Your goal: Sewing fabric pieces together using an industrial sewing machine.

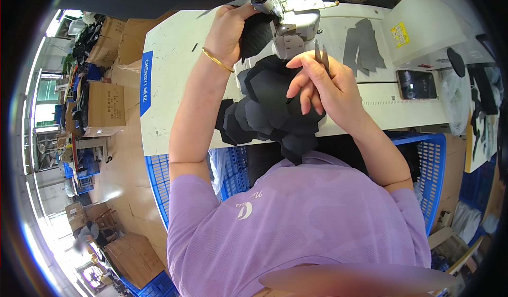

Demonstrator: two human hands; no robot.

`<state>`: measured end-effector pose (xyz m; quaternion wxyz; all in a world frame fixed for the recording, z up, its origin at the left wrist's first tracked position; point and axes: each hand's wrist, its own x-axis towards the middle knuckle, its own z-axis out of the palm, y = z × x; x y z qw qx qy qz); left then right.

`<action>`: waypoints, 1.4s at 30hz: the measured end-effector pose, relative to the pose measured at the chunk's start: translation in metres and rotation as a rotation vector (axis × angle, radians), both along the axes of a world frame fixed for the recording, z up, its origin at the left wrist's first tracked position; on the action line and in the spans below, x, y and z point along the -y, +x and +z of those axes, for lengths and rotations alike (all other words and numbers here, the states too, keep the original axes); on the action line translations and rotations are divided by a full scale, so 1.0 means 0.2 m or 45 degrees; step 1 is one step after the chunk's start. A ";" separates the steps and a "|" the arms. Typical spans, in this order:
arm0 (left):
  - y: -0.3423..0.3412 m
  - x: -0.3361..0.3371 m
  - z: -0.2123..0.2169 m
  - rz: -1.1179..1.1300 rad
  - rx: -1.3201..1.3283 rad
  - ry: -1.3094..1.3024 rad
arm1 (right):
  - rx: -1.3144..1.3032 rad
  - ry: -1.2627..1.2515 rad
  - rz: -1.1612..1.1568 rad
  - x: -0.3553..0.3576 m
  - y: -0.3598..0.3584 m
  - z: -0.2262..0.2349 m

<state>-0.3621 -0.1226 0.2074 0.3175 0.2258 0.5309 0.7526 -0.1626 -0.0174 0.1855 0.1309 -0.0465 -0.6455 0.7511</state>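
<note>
A person in a lilac shirt works a chain of black fabric pieces (270,106) at an industrial sewing machine (293,19) on a white work table (174,75). The pieces are flat, matte and angular, overlapping like scales; they run from under the machine head at the far side down over the table's near edge toward the person's lap. The left hand (230,30), a gold bangle (217,60) on its wrist, is closed over the far end of the chain just beside the needle area. The right hand (323,83) rests on the pieces with fingers curled down, pinching slim grey tweezers (321,56) between thumb and forefinger. To the right, loose grey cut pieces (365,46) lie well apart from the hands, with bare tabletop between. The table's left half is open surface. Blue plastic crates (428,165) stand below the near edge, on both sides of the person.
</note>
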 end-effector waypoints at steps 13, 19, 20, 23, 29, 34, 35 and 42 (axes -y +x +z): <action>0.39 0.26 -0.15 0.640 -0.593 0.024 | -0.197 1.500 -0.598 0.07 -0.03 -0.08; 0.44 0.29 -0.19 0.664 -0.899 -0.077 | -0.214 1.633 -0.599 0.15 -0.06 -0.06; 0.45 0.30 -0.19 0.661 -0.901 -0.078 | -0.201 1.637 -0.573 0.16 -0.07 -0.05; 0.48 0.30 -0.19 0.664 -0.852 -0.139 | -0.203 1.650 -0.553 0.16 -0.08 -0.05; 0.27 0.41 -0.23 0.706 -0.608 -0.360 | -0.166 1.607 -0.556 0.10 -0.04 -0.14; -0.26 0.82 -0.47 0.452 0.162 -0.606 | 0.014 1.264 -0.480 -0.02 0.06 -0.19; -0.28 0.87 -0.51 0.449 0.169 -0.606 | 0.160 1.214 -0.407 -0.03 0.08 -0.18; -0.29 1.03 -0.68 0.946 -0.464 -1.162 | -0.057 1.063 -0.359 0.02 0.10 -0.27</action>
